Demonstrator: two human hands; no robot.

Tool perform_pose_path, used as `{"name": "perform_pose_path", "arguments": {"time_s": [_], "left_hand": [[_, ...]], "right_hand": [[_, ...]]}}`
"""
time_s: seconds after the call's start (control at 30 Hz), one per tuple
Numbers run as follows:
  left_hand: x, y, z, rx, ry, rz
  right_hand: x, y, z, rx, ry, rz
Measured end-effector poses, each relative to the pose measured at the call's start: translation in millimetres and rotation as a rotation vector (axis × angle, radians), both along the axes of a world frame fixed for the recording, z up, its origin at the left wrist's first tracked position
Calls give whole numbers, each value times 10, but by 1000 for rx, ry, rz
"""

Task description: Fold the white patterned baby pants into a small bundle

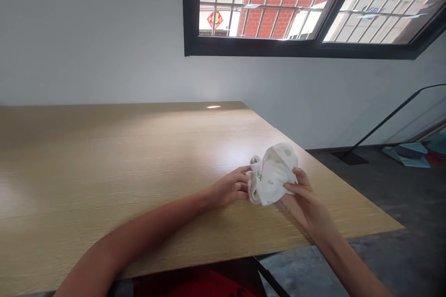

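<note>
A crumpled white cloth with small printed marks is held just above the table near its right side. Its folds hide what kind of article it is. My right hand grips the right edge, thumb and fingers closed on the fabric. At the left edge, the fingers of my left hand are curled against the bunched part, their tips partly hidden behind it.
The light wood table reaches to the wall, and its right edge slants toward me. Beyond that edge stand a thin black pole on a flat base and a light blue dustpan-like object. A barred window is above.
</note>
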State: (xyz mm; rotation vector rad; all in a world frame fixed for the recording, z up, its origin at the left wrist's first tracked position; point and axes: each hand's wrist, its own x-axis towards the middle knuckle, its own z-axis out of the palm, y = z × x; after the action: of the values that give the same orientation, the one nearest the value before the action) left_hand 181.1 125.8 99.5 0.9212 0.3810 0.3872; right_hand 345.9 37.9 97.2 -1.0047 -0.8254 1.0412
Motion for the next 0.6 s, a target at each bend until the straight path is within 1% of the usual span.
{"name": "perform_pose_path", "arguments": {"time_s": [0.07,0.13,0.2,0.27,0.33,0.37,0.4,0.47,0.53,0.57,0.6], "left_hand": [[19,-12,-10,24,34,40],[31,0,-11,128,82,146],[17,57,31,310,103,285],[-42,160,154,518,122,408],[-147,280,373,713,165,510],[-213,332,513,798,187,552],[-283,374,667,879,198,586],[-427,423,984,1028,170,643],[-574,449,1264,1140,128,716],[-653,466,1377,1182,132,766],[-737,491,1471,1214,157,826]], "right_hand": [[-33,19,-17,5,24,20],[-60,63,16,-46,-34,45],[-67,149,113,-117,-235,96],[-71,286,274,-133,-553,106],[-114,464,489,-66,-887,57],[-162,559,613,-9,-1014,33],[-230,654,745,49,-1099,39],[-406,833,1014,154,-1134,148],[-587,998,1269,227,-1081,269],[-660,1078,1382,261,-1049,292],[-714,1157,1485,300,-1013,278]]}}
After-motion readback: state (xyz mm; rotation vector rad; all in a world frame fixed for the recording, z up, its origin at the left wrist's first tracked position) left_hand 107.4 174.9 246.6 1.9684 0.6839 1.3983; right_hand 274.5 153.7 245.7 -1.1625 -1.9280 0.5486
